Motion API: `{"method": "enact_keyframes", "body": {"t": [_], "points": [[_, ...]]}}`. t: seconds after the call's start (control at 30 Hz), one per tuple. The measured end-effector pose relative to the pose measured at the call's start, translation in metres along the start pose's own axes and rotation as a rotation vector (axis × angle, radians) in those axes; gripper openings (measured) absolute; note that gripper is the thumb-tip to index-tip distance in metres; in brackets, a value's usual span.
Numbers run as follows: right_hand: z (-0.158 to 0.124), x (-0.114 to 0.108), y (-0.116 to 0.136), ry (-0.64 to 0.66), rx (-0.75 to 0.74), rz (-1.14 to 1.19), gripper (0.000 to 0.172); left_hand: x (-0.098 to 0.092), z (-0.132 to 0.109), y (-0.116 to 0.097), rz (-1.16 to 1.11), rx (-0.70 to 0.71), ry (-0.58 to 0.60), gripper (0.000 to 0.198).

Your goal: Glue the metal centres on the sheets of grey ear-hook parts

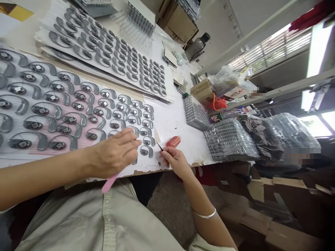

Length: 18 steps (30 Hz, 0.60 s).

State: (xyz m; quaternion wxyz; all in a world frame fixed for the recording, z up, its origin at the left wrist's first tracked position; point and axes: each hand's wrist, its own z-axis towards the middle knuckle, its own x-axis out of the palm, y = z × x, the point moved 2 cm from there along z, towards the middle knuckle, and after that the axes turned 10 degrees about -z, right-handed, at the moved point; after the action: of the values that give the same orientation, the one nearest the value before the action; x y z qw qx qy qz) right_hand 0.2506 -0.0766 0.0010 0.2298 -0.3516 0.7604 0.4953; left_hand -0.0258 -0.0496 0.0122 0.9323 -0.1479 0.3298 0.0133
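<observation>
My left hand (119, 150) is closed above the right part of a sheet of grey hook-shaped earphone shells, fingers pressed together. From under it sticks out the pink handle (109, 184) of a tool whose working end is hidden. My right hand (176, 161) pinches a thin dark pointed tool (159, 146) near the sheet's right edge, its tip toward the shells. Just behind those fingers lies a small red cylinder (173, 141); whether they touch it I cannot tell. Each nearby shell (144, 152) has a round metallic part in it.
Behind the near sheet, stacked boards (104, 75) carry more rows of grey shells. Clear plastic trays (136, 26) stand at the back. Wrapped stacks of parts (231, 139) line the table's right end, beside a cardboard box (202, 91). Cartons (290, 230) lie on the floor at right.
</observation>
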Motion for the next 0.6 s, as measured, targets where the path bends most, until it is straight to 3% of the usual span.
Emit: {"method": "enact_keyframes", "body": {"t": [0.13,0.23,0.4,0.6], "points": [[0.011,0.004,0.000,0.012,-0.055,-0.120,0.044,0.015,0.022,-0.028,0.015,0.122,0.251,0.018],[0.017,0.005,0.003,0.000,-0.063,-0.230,0.054,0.033,0.036,-0.047,0.031,0.165,0.308,0.016],[0.024,0.009,0.005,-0.014,-0.130,-0.381,0.052,0.068,0.048,-0.051,0.147,-0.163,0.498,0.026],[0.028,0.010,0.004,-0.069,-0.182,-0.463,0.050,0.091,0.045,-0.043,0.250,-0.258,0.656,0.044]]}}
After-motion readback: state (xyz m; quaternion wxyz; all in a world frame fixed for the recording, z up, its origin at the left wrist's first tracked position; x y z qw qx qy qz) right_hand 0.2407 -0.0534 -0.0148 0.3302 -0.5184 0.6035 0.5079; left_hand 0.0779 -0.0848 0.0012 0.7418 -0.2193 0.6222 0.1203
